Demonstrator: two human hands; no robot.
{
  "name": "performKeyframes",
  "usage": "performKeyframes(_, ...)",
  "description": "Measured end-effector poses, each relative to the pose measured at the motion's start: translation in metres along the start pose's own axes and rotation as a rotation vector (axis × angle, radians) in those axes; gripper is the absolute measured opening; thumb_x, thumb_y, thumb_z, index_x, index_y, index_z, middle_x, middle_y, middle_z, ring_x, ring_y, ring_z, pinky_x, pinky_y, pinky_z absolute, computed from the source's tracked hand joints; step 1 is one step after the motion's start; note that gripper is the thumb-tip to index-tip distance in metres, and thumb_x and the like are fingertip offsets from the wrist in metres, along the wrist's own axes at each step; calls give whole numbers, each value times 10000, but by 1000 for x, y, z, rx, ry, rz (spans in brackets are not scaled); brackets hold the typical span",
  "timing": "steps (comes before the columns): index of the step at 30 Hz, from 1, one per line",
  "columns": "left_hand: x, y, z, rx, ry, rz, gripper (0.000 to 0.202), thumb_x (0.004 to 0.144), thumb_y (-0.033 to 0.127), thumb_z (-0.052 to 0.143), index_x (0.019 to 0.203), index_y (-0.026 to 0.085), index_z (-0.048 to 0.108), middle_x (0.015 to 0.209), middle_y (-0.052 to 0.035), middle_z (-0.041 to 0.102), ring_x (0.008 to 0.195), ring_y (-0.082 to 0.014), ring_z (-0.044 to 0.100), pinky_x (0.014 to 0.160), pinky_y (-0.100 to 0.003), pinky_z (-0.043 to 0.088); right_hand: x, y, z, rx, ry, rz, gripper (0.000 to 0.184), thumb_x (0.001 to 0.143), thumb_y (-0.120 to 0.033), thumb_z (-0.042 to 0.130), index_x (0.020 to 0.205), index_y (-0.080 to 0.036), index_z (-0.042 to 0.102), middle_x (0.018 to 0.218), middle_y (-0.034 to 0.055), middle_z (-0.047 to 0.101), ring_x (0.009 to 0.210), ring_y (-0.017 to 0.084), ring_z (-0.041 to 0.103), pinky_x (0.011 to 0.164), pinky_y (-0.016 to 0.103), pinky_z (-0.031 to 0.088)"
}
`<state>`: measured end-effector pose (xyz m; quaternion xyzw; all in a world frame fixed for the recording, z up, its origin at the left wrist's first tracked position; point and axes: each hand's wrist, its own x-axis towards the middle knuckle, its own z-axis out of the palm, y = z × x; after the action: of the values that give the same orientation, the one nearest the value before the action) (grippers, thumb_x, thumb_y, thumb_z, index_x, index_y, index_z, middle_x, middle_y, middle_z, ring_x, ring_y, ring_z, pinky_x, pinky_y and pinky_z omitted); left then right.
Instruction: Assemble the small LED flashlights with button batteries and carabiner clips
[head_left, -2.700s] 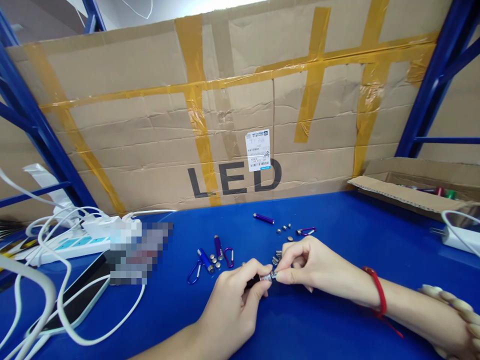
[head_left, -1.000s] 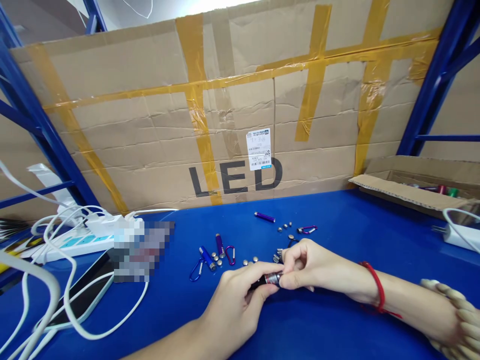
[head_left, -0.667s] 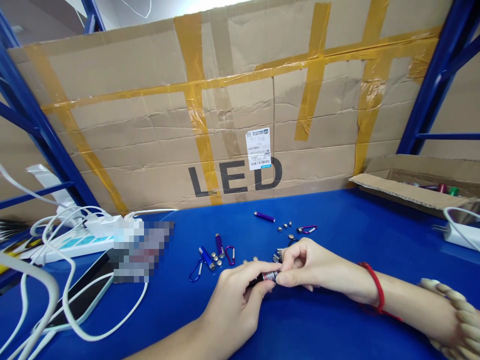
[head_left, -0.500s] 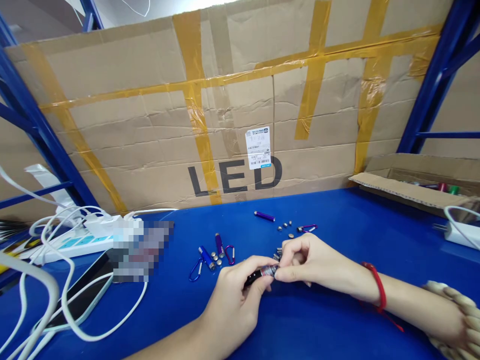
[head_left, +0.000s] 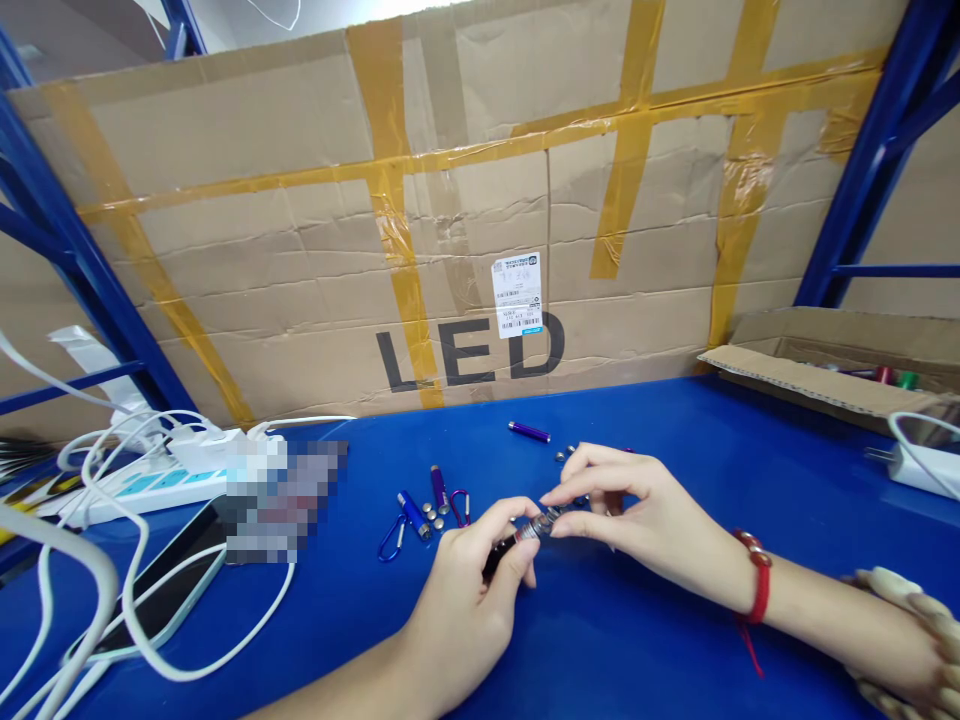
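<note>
Compared with 0.5 s ago, the black tube point(head_left: 527, 530) leans more steeply, its far end raised toward the right. The right hand point(head_left: 637, 505) has moved up and its fingers are straighter; the red cord point(head_left: 760, 590) on that wrist now shows round beads. The hand also covers most of the purple clip behind it, leaving a purple sliver, and hides some of the small silver pieces there. The left hand point(head_left: 476, 595) is nearly where it was.

The left grip is clamped on the 1 black tube, thumb against index finger, above the counter point(head_left: 637, 640). The right thumb and index finger lie on either side of its raised end; I cannot tell whether that grip is pressing.

On the counter lie 3 other tubes: 1 purple tube point(head_left: 529, 432) at the back, 1 dark purple tube point(head_left: 439, 490) and 1 blue tube point(head_left: 413, 515). Near these last 2 are 1 blue carabiner point(head_left: 391, 538), 1 purple carabiner point(head_left: 460, 508) and at least 3 silver discs point(head_left: 438, 524).

To the right stands 1 open carton point(head_left: 817, 385), with 1 red cylinder point(head_left: 884, 376) and 1 green cylinder point(head_left: 907, 381) showing; to the left lie 1 power strip point(head_left: 161, 487) and 1 phone point(head_left: 161, 590).
</note>
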<state>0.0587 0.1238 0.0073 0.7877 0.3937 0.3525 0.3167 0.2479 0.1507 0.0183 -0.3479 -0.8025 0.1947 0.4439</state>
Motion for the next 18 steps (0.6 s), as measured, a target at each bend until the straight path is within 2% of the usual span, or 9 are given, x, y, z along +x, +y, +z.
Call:
performKeyframes(4,1,0,-1,13,-34,-23,232,912,241,381,1024,153,564,599,26,541,572,-130,514,563,-216,369,-1,3,0,-95,-26,-121,269,780,-449,620,776,-212,748,705,28,596,574,92,521,511,206,418)
performKeyframes(8,2,-2,-1,26,-48,-37,244,910,238,375,1022,152,574,595,23,545,562,-130,510,554,-214,367,-1,6,0,-146,-22,-197,285,799,-447,597,775,-206,747,710,29,609,578,92,548,560,215,442)
performKeyframes(18,2,-6,0,-10,-76,-34,226,912,237,383,961,159,589,594,19,571,564,-128,521,561,-211,367,-1,8,-3,-148,-40,-235,285,823,-419,583,731,-199,740,710,26,609,566,81,558,540,190,436)
